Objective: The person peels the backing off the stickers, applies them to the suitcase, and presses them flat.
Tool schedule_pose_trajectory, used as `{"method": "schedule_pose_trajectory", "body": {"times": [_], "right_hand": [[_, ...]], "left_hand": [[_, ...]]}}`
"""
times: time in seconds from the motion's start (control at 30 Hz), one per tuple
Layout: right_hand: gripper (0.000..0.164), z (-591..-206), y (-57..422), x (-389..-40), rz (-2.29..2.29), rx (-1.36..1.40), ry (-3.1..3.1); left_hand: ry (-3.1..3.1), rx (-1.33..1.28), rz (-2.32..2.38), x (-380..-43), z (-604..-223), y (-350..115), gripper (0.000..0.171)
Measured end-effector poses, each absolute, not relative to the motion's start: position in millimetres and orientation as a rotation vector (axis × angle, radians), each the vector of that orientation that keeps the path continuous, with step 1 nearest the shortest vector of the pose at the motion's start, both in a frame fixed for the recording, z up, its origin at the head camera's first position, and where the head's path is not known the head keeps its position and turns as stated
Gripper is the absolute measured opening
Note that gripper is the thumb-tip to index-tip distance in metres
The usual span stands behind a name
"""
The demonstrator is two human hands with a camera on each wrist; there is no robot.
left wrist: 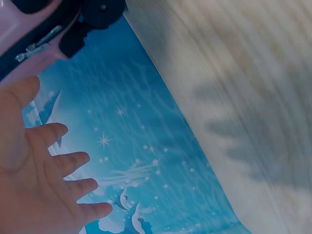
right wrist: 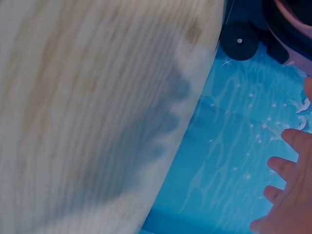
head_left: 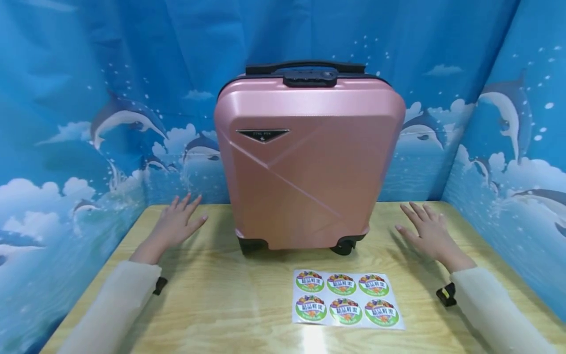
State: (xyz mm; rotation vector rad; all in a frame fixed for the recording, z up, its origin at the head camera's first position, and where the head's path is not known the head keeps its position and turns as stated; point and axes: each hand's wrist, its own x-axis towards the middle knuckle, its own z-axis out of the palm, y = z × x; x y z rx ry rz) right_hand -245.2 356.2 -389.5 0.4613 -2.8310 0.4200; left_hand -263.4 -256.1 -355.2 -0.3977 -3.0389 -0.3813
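Observation:
A pink hard-shell suitcase (head_left: 305,172) stands upright on the wooden table, its black handle (head_left: 309,66) at the top and a black triangular badge (head_left: 263,134) on its front. To its left is my left hand (head_left: 177,223), fingers spread, apart from the case and holding nothing. On the other side my right hand (head_left: 426,233) is likewise spread and holds nothing. A white sheet of round fruit stickers (head_left: 347,298) lies flat in front of the suitcase. In the wrist views, black wheels (left wrist: 102,12) and a zipper (left wrist: 39,45) show on the case; most of it is cut off there.
Blue curtains (head_left: 155,49) printed with dolphins and clouds hang behind and beside the table (head_left: 212,305). Small black devices (head_left: 446,294) are strapped at both wrists. The table's back edge runs just behind the suitcase and the hands.

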Motion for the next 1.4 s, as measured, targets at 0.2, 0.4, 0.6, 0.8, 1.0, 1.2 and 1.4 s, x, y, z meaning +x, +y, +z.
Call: {"method": "schedule_pose_trajectory", "body": {"times": [0.2, 0.4, 0.6, 0.8, 1.0, 1.2, 1.4], "right_hand": [[0.066, -387.9, 349.2, -237.3, 0.456, 0.507, -2.814], [0.067, -385.7, 347.3, -226.4, 0.508, 0.518, -2.786], [0.067, -387.1, 343.4, -217.8, 0.527, 0.548, -2.795], [0.067, -388.9, 340.4, -206.8, 0.553, 0.597, -2.783], [0.068, -390.8, 337.6, -196.7, 0.545, 0.648, -2.775], [0.071, -393.8, 333.6, -190.2, 0.512, 0.722, -2.732], [0.069, -393.6, 325.6, -184.8, 0.545, 0.814, -2.728]], "left_hand": [[-2.998, -0.463, -0.448, -250.0, -362.1, -254.6, 0.071], [-2.957, -0.549, -0.466, -241.0, -364.2, -244.3, 0.07], [-2.907, -0.612, -0.487, -230.1, -363.8, -234.5, 0.066], [-2.877, -0.65, -0.511, -219.4, -367.1, -223.4, 0.064], [-2.801, -0.714, -0.502, -207.9, -372.2, -212.4, 0.061], [-2.731, -0.759, -0.484, -197.3, -378.1, -203.2, 0.059], [-2.682, -0.817, -0.522, -188.6, -381.7, -191.2, 0.06]]}}
